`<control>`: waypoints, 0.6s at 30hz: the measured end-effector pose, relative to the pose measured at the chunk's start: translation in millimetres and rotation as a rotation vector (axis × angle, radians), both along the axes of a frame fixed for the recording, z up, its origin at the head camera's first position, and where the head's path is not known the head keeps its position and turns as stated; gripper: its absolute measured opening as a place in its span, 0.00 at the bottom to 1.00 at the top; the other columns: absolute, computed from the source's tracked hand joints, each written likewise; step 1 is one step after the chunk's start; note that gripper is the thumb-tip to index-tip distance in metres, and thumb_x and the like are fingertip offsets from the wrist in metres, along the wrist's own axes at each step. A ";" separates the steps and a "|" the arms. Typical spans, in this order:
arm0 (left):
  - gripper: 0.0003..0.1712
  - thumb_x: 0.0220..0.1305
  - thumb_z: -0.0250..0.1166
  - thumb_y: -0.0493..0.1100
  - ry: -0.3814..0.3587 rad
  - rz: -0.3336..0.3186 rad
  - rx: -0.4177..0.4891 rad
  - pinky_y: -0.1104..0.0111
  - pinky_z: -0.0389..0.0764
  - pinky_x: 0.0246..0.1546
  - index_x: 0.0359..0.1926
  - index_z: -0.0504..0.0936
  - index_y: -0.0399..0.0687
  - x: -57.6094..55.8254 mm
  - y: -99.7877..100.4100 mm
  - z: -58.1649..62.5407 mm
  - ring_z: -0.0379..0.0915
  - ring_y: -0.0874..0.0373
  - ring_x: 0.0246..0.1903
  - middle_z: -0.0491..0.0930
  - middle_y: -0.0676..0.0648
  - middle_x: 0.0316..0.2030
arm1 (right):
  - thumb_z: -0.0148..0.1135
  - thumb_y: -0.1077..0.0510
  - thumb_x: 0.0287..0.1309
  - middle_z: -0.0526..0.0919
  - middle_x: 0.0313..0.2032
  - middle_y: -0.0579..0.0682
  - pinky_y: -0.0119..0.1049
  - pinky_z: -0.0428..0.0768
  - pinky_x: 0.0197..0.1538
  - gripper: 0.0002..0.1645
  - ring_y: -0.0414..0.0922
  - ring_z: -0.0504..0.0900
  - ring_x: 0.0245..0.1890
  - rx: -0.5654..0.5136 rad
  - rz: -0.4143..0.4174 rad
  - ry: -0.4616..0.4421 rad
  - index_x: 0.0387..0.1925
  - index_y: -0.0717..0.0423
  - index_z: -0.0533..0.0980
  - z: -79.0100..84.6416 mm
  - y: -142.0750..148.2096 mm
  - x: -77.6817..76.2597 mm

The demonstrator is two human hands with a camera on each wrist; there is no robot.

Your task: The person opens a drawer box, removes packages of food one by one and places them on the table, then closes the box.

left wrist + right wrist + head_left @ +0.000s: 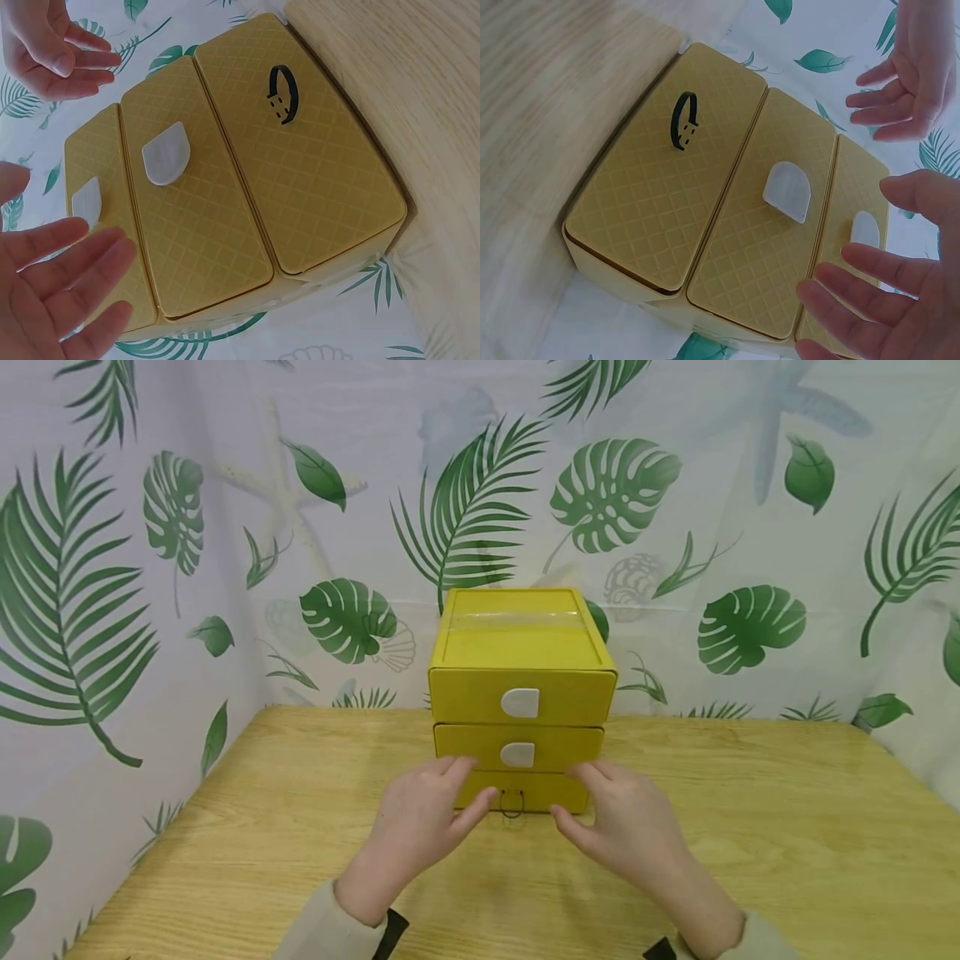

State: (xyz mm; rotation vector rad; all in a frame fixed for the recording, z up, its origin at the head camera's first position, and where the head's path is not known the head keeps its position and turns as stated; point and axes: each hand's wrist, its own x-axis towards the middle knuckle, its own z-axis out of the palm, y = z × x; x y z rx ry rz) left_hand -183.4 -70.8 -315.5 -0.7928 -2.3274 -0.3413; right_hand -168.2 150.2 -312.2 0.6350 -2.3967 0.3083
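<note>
A yellow three-drawer box (pixel 522 647) stands on the table, its drawers pushed in. The top drawer (pixel 465 697) and the middle drawer (pixel 465 742) each carry a white tab handle, while a thin black loop (pixel 293 94) is fixed through slots in the bottom drawer (pixel 641 202). In the head view my left hand (pixel 420 810) is before the box's lower left side, fingers relaxed and holding nothing. My right hand (pixel 633 814) mirrors it at the lower right, also with nothing in it. Both wrist views show the fingers spread in front of the drawer fronts.
The box rests toward the back of a wood-grain table (pixel 300 793). A white cloth (pixel 495 527) printed with green leaves hangs behind it and along the sides. Clear tape (pixel 517 618) crosses the top of the box.
</note>
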 end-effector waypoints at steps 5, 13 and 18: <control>0.14 0.55 0.59 0.47 0.097 -0.068 0.100 0.70 0.78 0.21 0.34 0.79 0.39 -3.4 -2.1 1.6 0.76 0.55 0.27 0.80 0.46 0.30 | 0.67 0.49 0.38 0.80 0.28 0.51 0.38 0.77 0.25 0.20 0.46 0.78 0.23 0.003 -0.012 -0.021 0.30 0.60 0.78 -1.9 -0.4 0.2; 0.23 0.65 0.46 0.51 0.247 -0.142 0.263 0.64 0.79 0.29 0.32 0.79 0.35 -14.7 -10.3 8.6 0.76 0.51 0.31 0.80 0.43 0.29 | 0.66 0.49 0.38 0.80 0.27 0.51 0.35 0.76 0.23 0.20 0.45 0.77 0.21 0.025 -0.011 -0.020 0.31 0.60 0.77 -5.0 0.1 -2.0; 0.25 0.67 0.44 0.51 0.270 -0.140 0.353 0.62 0.79 0.30 0.33 0.79 0.34 -22.3 -16.1 12.7 0.76 0.50 0.31 0.79 0.42 0.29 | 0.67 0.49 0.38 0.79 0.25 0.50 0.32 0.74 0.21 0.19 0.41 0.74 0.18 0.019 -0.005 -0.015 0.30 0.59 0.77 -5.5 -0.4 -2.3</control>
